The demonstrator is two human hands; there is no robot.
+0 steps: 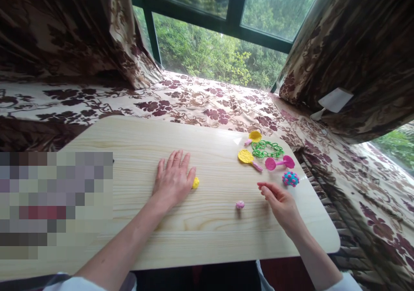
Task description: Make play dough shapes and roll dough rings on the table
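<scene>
My left hand (174, 176) lies palm down on the table, its fingers stretched out and a little apart. From under its thumb side shows a flattened piece of yellow modelling clay (196, 182); the rest is hidden by the hand. My right hand (280, 202) is held at the table's right part, fingers curled together and thumb against them, with nothing visible in it. To its left sits a small pink clay ball (239, 204), apart from the fingers. Beyond the right hand is a blue clay ball with pink dots (290, 178).
At the back right of the table (200, 248) lie a yellow clay racket (246, 156), a second yellow racket (255, 136), a green chain of clay rings (268, 149) and a pink clay dumbbell (271, 164). A white lamp (335, 99) stands beyond. The left side is blurred out.
</scene>
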